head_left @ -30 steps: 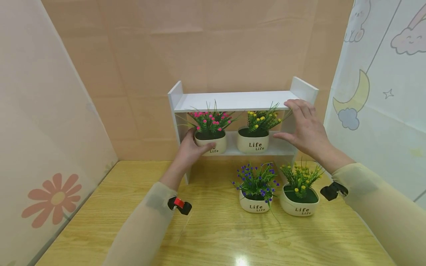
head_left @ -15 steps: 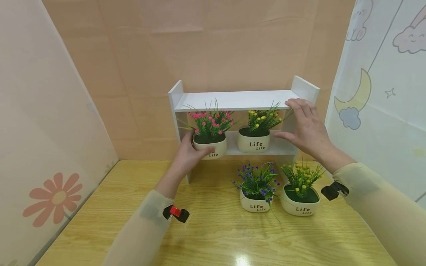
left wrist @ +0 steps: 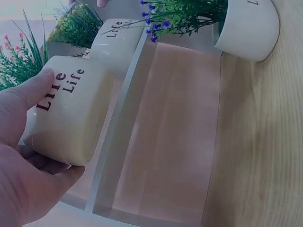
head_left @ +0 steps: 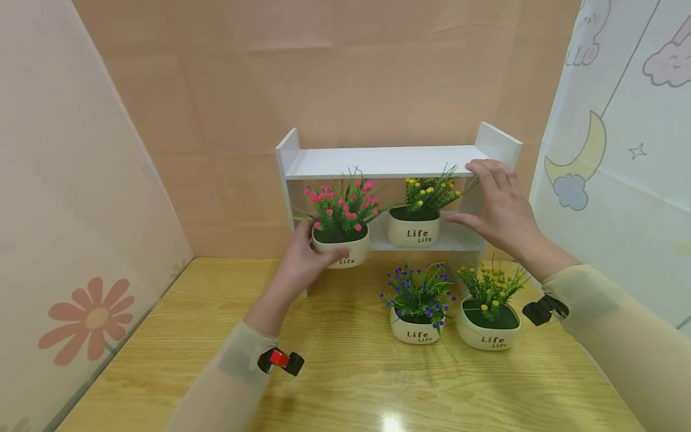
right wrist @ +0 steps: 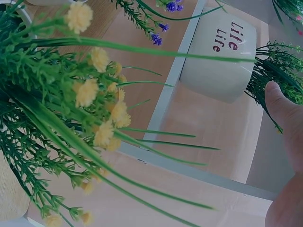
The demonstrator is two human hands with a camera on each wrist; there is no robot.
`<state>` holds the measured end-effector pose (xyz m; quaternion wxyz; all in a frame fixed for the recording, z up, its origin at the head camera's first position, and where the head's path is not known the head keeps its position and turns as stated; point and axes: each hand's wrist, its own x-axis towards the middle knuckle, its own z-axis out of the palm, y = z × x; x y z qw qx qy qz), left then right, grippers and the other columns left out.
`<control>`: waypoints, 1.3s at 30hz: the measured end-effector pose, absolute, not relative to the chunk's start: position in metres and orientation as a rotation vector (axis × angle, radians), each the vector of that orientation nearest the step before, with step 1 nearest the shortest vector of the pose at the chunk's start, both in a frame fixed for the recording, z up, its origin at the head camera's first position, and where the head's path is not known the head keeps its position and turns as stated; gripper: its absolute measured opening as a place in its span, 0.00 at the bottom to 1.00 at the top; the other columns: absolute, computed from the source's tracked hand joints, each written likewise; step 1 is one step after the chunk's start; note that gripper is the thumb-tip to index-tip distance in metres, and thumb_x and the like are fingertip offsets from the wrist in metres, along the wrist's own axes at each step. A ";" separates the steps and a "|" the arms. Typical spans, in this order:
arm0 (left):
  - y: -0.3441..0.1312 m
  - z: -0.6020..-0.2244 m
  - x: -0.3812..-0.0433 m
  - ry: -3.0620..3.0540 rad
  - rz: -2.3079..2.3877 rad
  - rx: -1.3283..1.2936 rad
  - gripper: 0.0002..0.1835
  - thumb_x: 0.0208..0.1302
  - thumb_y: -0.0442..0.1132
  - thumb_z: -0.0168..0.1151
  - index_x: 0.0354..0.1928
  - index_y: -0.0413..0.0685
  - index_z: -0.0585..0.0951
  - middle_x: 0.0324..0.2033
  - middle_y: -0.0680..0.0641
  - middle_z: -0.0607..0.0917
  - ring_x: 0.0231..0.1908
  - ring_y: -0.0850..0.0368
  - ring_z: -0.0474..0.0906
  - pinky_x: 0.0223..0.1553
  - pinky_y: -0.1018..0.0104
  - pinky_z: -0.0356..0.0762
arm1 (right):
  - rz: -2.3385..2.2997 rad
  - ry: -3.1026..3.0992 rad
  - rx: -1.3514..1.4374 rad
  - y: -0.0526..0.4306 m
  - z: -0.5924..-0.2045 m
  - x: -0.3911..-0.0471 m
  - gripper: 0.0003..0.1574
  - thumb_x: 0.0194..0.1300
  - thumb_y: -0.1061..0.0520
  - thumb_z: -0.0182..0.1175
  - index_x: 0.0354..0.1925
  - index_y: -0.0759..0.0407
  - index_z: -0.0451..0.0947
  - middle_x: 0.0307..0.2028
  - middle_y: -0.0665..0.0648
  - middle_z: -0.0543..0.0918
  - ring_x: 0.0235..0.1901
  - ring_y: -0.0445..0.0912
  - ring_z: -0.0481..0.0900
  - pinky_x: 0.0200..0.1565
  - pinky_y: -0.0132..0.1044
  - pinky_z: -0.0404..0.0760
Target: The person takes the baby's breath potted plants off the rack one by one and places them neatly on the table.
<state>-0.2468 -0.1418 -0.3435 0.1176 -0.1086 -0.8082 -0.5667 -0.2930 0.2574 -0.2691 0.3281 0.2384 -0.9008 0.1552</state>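
Left hand has the potted pink-flowered plant gripped near the frame's center, thumb across its front; right hand, fingers loosely extended, just touches the white shelf center-right.

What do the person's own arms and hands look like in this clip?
Both the left sleeve and right sleeve are long, plain pale beige, with a faint greyish patch near the cuff. A small black device sits at the right wrist; the left one also has a red piece. The left hand and right hand are bare, without gloves.
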 end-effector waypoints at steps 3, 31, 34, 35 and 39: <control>-0.142 -0.346 -0.242 -2.365 -1.667 -0.312 0.47 0.61 0.48 0.86 0.75 0.43 0.69 0.65 0.45 0.79 0.63 0.44 0.80 0.63 0.46 0.84 | 0.404 -2.363 0.619 0.257 -0.270 -0.293 0.72 0.52 0.49 0.91 0.82 0.59 0.59 0.77 0.65 0.63 0.79 0.65 0.56 0.71 0.71 0.68; -0.150 -0.385 -0.216 -2.349 -1.860 -0.438 0.54 0.59 0.39 0.88 0.81 0.53 0.63 0.70 0.46 0.80 0.61 0.46 0.86 0.54 0.53 0.90 | 0.401 -2.360 0.607 0.256 -0.268 -0.296 0.72 0.53 0.49 0.90 0.83 0.58 0.58 0.78 0.65 0.62 0.79 0.64 0.55 0.69 0.71 0.70; -0.152 -0.392 -0.215 -2.372 -1.840 -0.425 0.54 0.59 0.39 0.88 0.81 0.54 0.63 0.70 0.45 0.80 0.60 0.45 0.87 0.53 0.52 0.90 | 0.407 -2.364 0.600 0.257 -0.269 -0.296 0.72 0.53 0.49 0.90 0.83 0.58 0.58 0.78 0.65 0.62 0.80 0.64 0.55 0.68 0.72 0.71; -0.152 -0.394 -0.215 -2.383 -1.826 -0.419 0.55 0.58 0.39 0.89 0.81 0.54 0.63 0.70 0.45 0.80 0.60 0.45 0.87 0.53 0.52 0.90 | 0.407 -2.366 0.597 0.257 -0.269 -0.296 0.72 0.53 0.48 0.90 0.83 0.58 0.58 0.78 0.65 0.62 0.80 0.64 0.55 0.69 0.72 0.71; -0.154 -0.403 -0.213 -2.422 -1.796 -0.395 0.56 0.58 0.41 0.89 0.82 0.52 0.62 0.71 0.45 0.79 0.62 0.44 0.85 0.55 0.51 0.89 | 0.405 -2.367 0.597 0.257 -0.269 -0.296 0.71 0.53 0.49 0.90 0.83 0.58 0.58 0.78 0.65 0.62 0.80 0.64 0.54 0.70 0.72 0.70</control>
